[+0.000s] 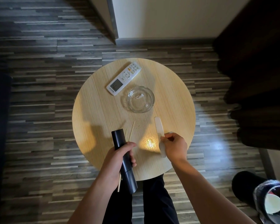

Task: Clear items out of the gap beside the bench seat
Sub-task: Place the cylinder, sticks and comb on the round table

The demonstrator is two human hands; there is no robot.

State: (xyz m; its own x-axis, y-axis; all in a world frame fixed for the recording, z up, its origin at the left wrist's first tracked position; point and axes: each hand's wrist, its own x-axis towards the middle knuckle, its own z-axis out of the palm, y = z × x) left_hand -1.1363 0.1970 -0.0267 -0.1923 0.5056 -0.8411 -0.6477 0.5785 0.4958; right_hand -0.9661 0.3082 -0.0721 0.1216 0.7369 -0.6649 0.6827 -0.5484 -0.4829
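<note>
Dark slim remote control (123, 160) and thin wooden stick (131, 133) sit clamped in my left hand (120, 160) over the round pale wooden bench (94, 110). My right hand (174, 147) has fingers (166, 137) pinched on a white plastic comb (159, 128) lying on the bench near a clear glass ashtray (140, 99).

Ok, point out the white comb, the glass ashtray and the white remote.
white comb (158, 126): head view, on its bare handle end.
glass ashtray (149, 103): head view, on its right rim.
white remote (124, 78): head view, on its middle, near the buttons.
</note>
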